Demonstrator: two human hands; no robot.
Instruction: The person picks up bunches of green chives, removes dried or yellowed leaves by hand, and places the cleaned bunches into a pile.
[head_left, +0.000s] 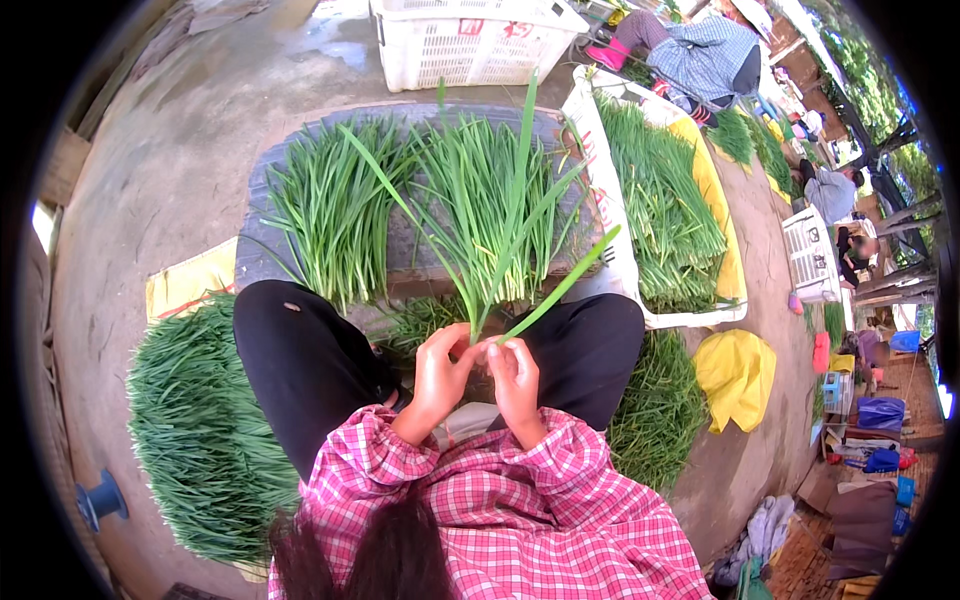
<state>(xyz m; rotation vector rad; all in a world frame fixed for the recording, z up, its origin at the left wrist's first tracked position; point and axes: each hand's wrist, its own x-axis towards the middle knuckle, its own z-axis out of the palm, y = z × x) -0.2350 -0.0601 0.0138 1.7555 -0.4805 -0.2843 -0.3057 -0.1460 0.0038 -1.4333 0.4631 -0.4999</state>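
Note:
Between my knees, my left hand (441, 375) pinches the pale base of a garlic chive stalk (517, 202), its long flat leaves fanning up and away from me. My right hand (515, 379) meets it at the fingertips and grips a single chive leaf (566, 291) that slants off to the right. Just beyond, a low board (401, 232) carries two heaps of chives, a left heap (334, 210) and a right heap (487, 202), with cut ends towards me. The held leaves overlap the right heap.
A big pile of chives (202, 435) lies by my left leg, loose greens (656, 409) by my right. A lined crate (694, 319) of chives stands right of the board, near a yellow cloth (739, 379). Beyond are a white crate (480, 56) and a seated person (705, 56).

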